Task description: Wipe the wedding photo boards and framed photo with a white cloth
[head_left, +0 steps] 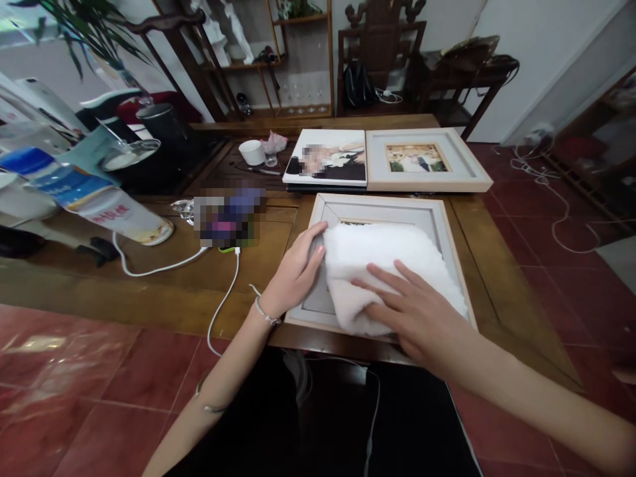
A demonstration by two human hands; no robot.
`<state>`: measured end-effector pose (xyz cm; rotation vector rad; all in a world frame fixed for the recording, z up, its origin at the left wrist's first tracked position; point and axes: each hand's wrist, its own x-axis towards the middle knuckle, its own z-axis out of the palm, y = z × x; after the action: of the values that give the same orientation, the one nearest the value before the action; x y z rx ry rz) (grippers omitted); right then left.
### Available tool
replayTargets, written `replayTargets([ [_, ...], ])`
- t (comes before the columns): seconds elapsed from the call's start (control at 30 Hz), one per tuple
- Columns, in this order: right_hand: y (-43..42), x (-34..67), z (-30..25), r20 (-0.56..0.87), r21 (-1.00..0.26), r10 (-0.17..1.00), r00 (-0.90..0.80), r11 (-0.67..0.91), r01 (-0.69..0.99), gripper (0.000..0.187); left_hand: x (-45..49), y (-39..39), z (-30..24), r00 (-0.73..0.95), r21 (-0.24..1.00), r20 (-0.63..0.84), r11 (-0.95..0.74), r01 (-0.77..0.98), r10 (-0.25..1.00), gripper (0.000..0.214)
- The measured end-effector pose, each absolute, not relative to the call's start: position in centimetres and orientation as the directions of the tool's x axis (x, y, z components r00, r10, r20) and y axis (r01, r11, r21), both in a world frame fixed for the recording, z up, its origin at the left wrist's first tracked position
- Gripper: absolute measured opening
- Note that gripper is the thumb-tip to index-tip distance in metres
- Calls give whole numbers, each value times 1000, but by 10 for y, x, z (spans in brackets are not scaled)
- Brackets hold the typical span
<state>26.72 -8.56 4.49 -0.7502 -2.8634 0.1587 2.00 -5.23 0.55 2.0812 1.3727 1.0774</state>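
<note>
A light wood picture frame (pixel 450 222) with a pale inner mat lies flat at the table's front edge. Bunched over most of it is a fluffy white towel (pixel 380 248), which hides nearly all of the picture inside. My left hand (pixel 299 268) rests across the frame's left rim, fingers stretched out and their tips beside the towel's edge. Spread fingers of my right hand (pixel 415 305) press on top of the towel, sinking a little into a fold near its front. The underside of each hand is hidden.
Behind the frame lie a photo panel (pixel 342 149) and another framed photo (pixel 477 156). To the left are a blurred-out device (pixel 228 218) with white cables (pixel 218 311), a blue-capped bottle (pixel 94 199), a white cup (pixel 252 152) and a dark pot (pixel 134 165).
</note>
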Motion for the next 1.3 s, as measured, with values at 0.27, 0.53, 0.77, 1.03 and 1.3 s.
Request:
replayTargets([
  [0.27, -13, 270, 40, 298, 34, 567, -768, 798, 602, 62, 19, -51, 2, 237, 657, 419, -473, 587, 876, 40],
  [0.53, 5, 252, 36, 272, 103, 519, -811, 822, 560, 54, 18, -51, 2, 244, 658, 420, -479, 582, 874, 40],
  [0.77, -65, 254, 42, 114, -79, 450, -886, 893, 443, 52, 19, -51, 3, 226, 662, 414, -462, 590, 882, 40],
  [1.03, -57, 272, 49, 187, -135, 429, -884, 902, 410, 60, 19, -51, 3, 217, 659, 420, -460, 595, 881, 40],
  [1.3, 7, 272, 37, 390, 19, 550, -739, 798, 603, 62, 19, -52, 5, 229, 667, 413, -464, 583, 881, 38],
])
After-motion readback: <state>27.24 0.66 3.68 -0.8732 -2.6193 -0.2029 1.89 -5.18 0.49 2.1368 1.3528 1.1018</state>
